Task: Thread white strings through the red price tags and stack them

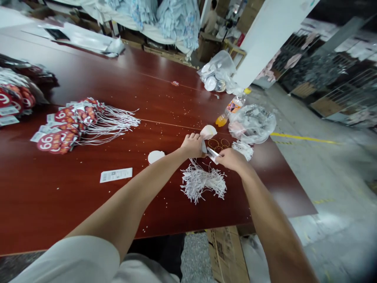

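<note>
Strings: loose white bundle (204, 181) lies on the table (88, 204) just beside your wrists; draw one strand at a time to avoid tangles.
Left hand: your left hand (193, 145), fingers closed, pinches a round white tag (207, 131); hold it steady, hole facing you.
Right hand: your right hand (232, 159) grips a small strip (212, 153), touching the left.
Arms: both outstretched, converging.
Beyond: finished red tags (66, 125) far left.
</note>
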### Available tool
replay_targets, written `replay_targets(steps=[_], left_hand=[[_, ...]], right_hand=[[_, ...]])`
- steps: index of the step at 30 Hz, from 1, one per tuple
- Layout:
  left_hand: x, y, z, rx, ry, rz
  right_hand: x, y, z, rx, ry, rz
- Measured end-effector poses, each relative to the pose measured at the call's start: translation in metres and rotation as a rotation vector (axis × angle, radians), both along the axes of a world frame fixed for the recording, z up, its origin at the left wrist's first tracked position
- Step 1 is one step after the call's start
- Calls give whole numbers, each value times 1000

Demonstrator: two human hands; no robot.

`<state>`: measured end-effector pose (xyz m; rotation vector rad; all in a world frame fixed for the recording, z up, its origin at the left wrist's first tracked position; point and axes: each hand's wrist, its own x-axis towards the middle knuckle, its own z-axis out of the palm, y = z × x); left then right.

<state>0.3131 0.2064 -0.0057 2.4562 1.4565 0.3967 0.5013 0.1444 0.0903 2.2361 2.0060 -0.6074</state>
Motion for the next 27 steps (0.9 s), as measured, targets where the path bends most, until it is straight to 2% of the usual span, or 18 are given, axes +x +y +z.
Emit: replay_targets(steps=[2, 3, 5, 6, 8, 9, 10, 11, 12, 13, 15, 17, 19, 20, 22, 24, 27], left_hand=[[-4, -4, 10, -12, -32, -19], [-6, -11, 18, -5, -88, -42], [-12, -38, 40, -13, -315, -123], [-16, -59, 51, -59, -481, -179], [-32, -112, 71, -307, -842, -326], [-44, -139, 78, -487, -999, -378], [-59, -165, 81, -629, -1121, -379], [-78, -187, 82, -720, -1214, -332], [-99, -203, 80, -736, -1286, -251], [-124, -214, 76, -676, -1320, -154], [-179, -221, 63, -402, -1238, 44], [-233, -216, 49, -128, -942, 187], [-273, -206, 34, 21, -562, 233], [-284, -201, 26, 63, -392, 216], [-290, -192, 10, 128, -140, 136], [-282, -186, -2, 184, -16, 73], [-268, -176, -12, 225, 16, 66]], right_hand=[[19, -29, 20, 40, 63, -82], [27, -47, 29, 90, 163, -144], [28, -88, 38, 238, 464, -244], [18, -109, 38, 299, 621, -256], [-19, -145, 26, 304, 858, -186], [-45, -159, 16, 254, 937, -133], [-72, -170, 4, 182, 1009, -48], [-100, -179, -8, 113, 1073, 13], [-125, -186, -19, 58, 1115, 57], [-146, -193, -30, 16, 1126, 78], [-171, -202, -45, -38, 1062, 60], [-176, -202, -55, -97, 933, 36], [-169, -195, -57, -116, 807, 33], [-164, -189, -56, -83, 745, 35], [-153, -173, -49, 64, 606, 30], [-145, -157, -39, 206, 446, 24], [-134, -135, -31, 207, 205, 36]])
